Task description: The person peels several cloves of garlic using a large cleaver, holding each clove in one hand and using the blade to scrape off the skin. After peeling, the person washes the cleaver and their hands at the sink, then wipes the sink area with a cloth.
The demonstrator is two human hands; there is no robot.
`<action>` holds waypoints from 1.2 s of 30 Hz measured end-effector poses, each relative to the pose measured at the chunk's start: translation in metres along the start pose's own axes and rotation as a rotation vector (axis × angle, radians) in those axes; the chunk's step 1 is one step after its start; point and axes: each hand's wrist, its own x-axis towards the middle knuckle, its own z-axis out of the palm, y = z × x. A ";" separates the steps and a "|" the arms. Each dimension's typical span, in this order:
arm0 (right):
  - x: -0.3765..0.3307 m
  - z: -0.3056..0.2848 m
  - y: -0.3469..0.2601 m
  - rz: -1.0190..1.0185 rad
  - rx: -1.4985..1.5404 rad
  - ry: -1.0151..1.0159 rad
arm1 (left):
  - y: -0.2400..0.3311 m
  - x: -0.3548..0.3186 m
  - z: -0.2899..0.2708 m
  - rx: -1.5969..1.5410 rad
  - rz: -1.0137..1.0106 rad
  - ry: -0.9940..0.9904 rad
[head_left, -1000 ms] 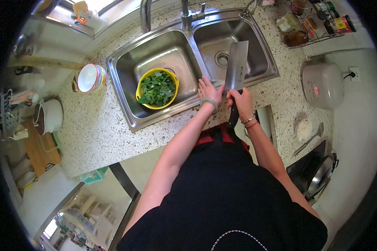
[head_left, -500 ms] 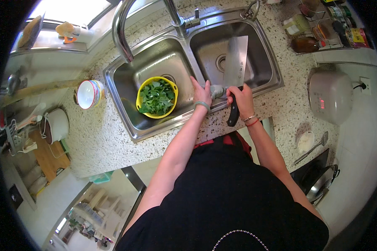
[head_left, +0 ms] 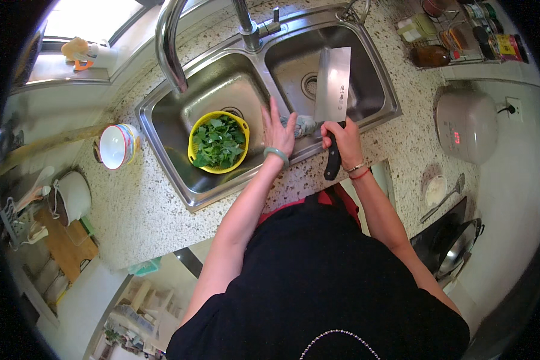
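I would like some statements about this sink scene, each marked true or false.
1. The right hand holds a cleaver by its black handle. True.
2. The cleaver blade is over the left basin. False: it is over the right basin.
3. A yellow colander with green leaves sits in the left basin. True.
4. The left hand grips the colander. False: it lies apart from it, at the divider between the basins, touching a cloth.
5. The cup on the counter stands upright. False: it lies on its side.
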 end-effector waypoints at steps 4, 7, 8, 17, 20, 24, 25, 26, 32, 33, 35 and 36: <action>-0.009 0.008 0.005 -0.013 0.067 0.101 | 0.015 -0.041 0.006 0.309 0.228 -0.108; -0.010 0.012 0.003 -0.051 0.040 0.093 | -0.002 -0.024 0.009 0.236 0.331 -0.053; -0.010 0.011 0.002 -0.034 0.038 0.092 | -0.002 -0.022 0.012 0.176 0.310 -0.035; 0.015 0.001 -0.003 0.061 0.022 0.002 | -0.011 0.029 0.031 -0.156 0.181 0.273; 0.030 0.004 -0.008 0.081 0.039 -0.024 | -0.010 0.068 0.033 -0.289 0.120 0.315; 0.047 0.006 -0.010 0.102 0.076 -0.048 | -0.010 0.108 0.024 -0.216 0.183 0.312; 0.050 0.008 -0.009 0.106 0.070 -0.058 | -0.010 0.122 0.021 -0.208 0.171 0.305; 0.053 0.010 -0.009 0.104 0.061 -0.071 | -0.010 0.140 0.016 -0.204 0.163 0.304; 0.055 0.019 -0.008 0.165 0.107 -0.120 | -0.010 0.172 -0.009 -0.265 0.124 0.255; 0.052 0.021 -0.008 0.182 0.132 -0.129 | -0.010 0.168 -0.014 -0.270 0.109 0.258; 0.046 0.021 -0.006 0.195 0.157 -0.132 | -0.004 0.142 -0.019 -0.224 0.200 0.301; 0.045 0.018 -0.004 0.198 0.176 -0.121 | 0.019 0.119 -0.022 -0.297 0.242 0.234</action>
